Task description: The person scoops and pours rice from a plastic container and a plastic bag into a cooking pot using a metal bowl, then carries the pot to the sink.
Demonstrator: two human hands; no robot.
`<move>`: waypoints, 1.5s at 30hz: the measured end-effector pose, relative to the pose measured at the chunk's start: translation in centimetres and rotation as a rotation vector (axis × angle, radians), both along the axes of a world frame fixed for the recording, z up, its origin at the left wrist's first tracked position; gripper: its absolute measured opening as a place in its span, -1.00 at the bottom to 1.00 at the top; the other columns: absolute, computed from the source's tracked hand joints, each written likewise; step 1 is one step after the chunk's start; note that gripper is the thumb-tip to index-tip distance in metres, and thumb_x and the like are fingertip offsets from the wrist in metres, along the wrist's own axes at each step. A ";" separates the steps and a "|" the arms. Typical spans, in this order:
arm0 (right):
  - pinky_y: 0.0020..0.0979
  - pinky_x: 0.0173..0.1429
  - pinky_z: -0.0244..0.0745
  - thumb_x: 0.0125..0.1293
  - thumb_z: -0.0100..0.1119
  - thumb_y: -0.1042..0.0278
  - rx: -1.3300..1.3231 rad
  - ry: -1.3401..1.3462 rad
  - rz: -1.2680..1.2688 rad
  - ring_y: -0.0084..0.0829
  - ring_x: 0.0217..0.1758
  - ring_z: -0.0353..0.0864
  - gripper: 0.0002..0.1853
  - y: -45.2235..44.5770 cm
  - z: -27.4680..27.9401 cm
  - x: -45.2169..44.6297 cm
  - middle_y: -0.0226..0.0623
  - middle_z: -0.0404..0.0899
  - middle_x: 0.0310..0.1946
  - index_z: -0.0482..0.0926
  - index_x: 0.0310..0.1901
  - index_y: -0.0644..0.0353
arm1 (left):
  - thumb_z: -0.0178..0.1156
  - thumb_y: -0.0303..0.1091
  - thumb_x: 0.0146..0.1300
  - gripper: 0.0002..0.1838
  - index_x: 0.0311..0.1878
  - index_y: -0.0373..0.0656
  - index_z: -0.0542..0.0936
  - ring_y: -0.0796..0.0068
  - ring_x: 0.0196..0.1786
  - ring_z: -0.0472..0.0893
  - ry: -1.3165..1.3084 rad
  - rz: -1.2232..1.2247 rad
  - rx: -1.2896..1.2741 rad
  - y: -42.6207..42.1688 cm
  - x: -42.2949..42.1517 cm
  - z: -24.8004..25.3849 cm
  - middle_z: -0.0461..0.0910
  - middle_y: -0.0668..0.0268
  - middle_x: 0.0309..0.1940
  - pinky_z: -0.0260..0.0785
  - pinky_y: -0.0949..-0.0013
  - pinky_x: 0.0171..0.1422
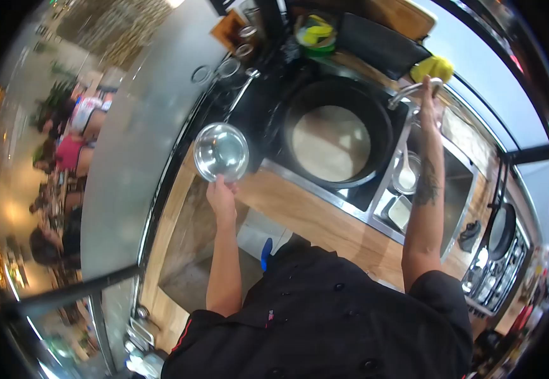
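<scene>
My left hand (222, 196) grips the near rim of a shiny metal bowl (221, 153), held out over the counter's edge. The inside of the bowl faces me and looks bare apart from reflections. My right hand (431, 107) is stretched to the tap (407, 93) behind the sink, its fingers closed at the upper part of the tap. Between my hands, a big black pot (380, 136) sits in the dark recess of the counter, with pale, cloudy liquid (331, 142) inside.
The sink (461, 196) holds a white spoon (407, 174) in a round container and a pale rectangular container (399, 211). A yellow cloth (433, 68) lies behind the tap. Jars (244, 50) stand far left; a black frying pan (500, 230) is at right. People sit beyond the glass.
</scene>
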State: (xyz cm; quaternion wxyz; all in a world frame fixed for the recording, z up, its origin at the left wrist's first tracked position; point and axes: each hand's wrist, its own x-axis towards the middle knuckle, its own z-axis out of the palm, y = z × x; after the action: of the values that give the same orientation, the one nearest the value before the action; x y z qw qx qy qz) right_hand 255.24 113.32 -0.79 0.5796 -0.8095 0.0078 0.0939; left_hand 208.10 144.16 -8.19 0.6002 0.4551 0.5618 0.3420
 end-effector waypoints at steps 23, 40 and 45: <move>-0.08 0.65 0.07 0.30 0.25 -0.43 0.108 -0.050 -0.091 0.10 0.68 0.01 0.08 -1.3 3.7 -5.7 0.28 0.06 0.56 0.12 0.60 0.20 | 0.33 -0.22 0.33 -0.39 0.38 -0.32 0.50 -0.05 0.15 0.62 -0.107 -0.884 1.405 -19.7 31.4 14.4 0.63 -0.03 0.11 0.51 0.08 0.22; 0.21 0.42 0.19 0.19 0.29 -0.08 -0.443 -0.477 -0.002 -0.12 0.18 0.65 -0.43 -4.5 -15.3 -3.4 -0.11 0.66 0.10 0.53 0.22 -0.06 | 0.19 -0.20 0.53 -0.57 0.39 -0.06 0.59 0.28 -0.08 0.70 0.235 -1.386 1.419 -15.9 35.8 13.9 0.72 0.04 0.07 0.50 0.20 0.03; 0.36 0.38 0.19 0.10 0.30 0.06 -0.345 -0.364 0.058 -0.07 0.12 0.69 -0.54 -5.1 -10.8 -8.1 -0.09 0.70 -0.01 0.62 0.05 0.01 | 0.34 -0.35 0.38 -0.55 0.24 -0.44 0.62 0.23 -0.29 0.69 -0.140 -1.419 1.430 -18.7 33.9 13.3 0.78 -0.07 -0.23 0.53 0.14 -0.11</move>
State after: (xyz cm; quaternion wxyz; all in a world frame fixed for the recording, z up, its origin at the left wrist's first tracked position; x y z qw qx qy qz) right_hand 247.16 108.17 -11.54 0.4217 -0.8999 -0.1039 -0.0395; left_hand 241.99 125.48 5.07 0.2828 0.9163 -0.2120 0.1885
